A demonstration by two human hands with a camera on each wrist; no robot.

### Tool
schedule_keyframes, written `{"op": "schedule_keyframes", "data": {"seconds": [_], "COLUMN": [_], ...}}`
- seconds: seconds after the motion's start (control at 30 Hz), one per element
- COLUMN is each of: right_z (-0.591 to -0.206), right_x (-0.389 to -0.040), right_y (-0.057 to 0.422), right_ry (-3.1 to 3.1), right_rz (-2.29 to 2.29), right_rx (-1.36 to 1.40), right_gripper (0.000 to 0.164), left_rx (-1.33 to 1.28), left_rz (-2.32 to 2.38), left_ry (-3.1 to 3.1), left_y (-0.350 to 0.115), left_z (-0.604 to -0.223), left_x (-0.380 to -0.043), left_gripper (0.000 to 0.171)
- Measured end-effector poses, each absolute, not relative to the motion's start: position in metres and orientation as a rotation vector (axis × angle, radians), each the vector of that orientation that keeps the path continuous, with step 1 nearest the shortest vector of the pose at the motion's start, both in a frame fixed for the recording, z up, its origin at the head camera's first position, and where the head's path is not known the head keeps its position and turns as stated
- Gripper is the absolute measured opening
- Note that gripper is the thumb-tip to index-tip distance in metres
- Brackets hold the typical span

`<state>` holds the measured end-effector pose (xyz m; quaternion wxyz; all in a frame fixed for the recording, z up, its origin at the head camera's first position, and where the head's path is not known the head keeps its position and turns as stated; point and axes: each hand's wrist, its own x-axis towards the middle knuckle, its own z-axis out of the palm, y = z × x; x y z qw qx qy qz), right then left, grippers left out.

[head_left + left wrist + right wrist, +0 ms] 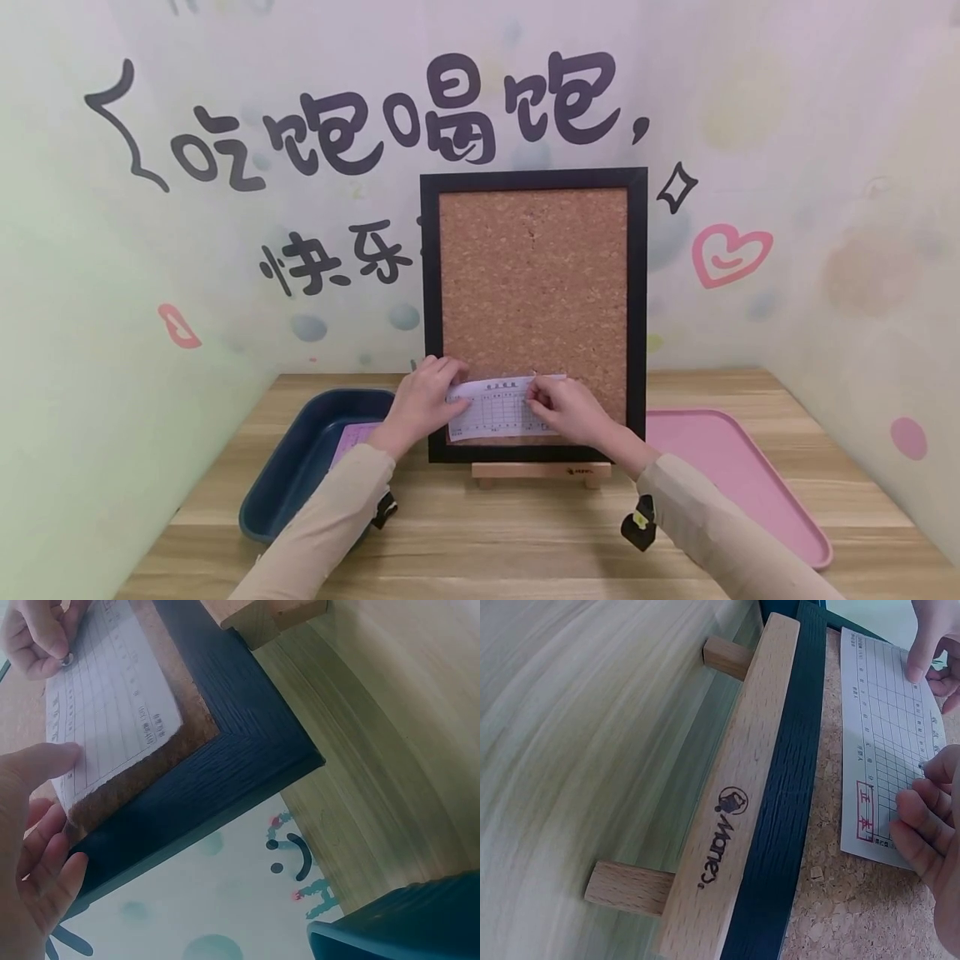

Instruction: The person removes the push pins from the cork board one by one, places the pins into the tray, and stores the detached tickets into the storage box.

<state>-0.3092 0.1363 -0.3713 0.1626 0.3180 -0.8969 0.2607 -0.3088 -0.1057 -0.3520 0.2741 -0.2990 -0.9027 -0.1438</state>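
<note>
A white printed paper form [495,412] with a ruled table lies against the lower part of the black-framed cork board [532,283]. My left hand [429,398] holds the form's left end, thumb on its face and fingers curled at its edge. In the left wrist view that end of the form [112,712] stands slightly off the cork. My right hand [566,407] pinches a small silvery pushpin [67,659] at the form's surface, right of its middle. A red stamped box [865,811] shows on the form in the right wrist view.
A wooden easel [540,472] props the board upright on the wooden table [480,542]. On the left stands a dark blue tray [258,492] with a pinkish-purple paper [352,437] in it. A pink tray [720,467] lies on the right. A decorated wall [825,167] rises behind.
</note>
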Motion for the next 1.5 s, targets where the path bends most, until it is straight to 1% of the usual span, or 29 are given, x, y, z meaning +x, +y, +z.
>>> {"op": "schedule_keyframes", "data": {"seconds": [0.17, 0.53, 1.1, 1.5], "right_z": [-0.37, -0.37, -0.369, -0.367], "right_x": [-0.308, -0.306, -0.305, -0.299], "right_y": [0.136, 0.136, 0.138, 0.157], "right_ry": [-2.58, -2.588, -2.602, -2.599], "right_rz": [0.716, 0.722, 0.694, 0.633], "right_rx": [0.904, 0.916, 0.936, 0.89], "right_gripper": [0.005, 0.004, 0.007, 0.005], "left_rx": [-0.803, -0.792, -0.739, -0.617], "left_rz": [-0.36, -0.462, -0.588, -0.796], "left_ry": [-2.44, -2.514, -2.572, -2.633], "left_y": [-0.106, -0.111, -0.114, -0.128], "left_z": [-0.351, -0.353, -0.352, -0.347], "left_x": [-0.307, -0.307, -0.299, -0.294], "left_gripper": [0.02, 0.008, 0.007, 0.007]}}
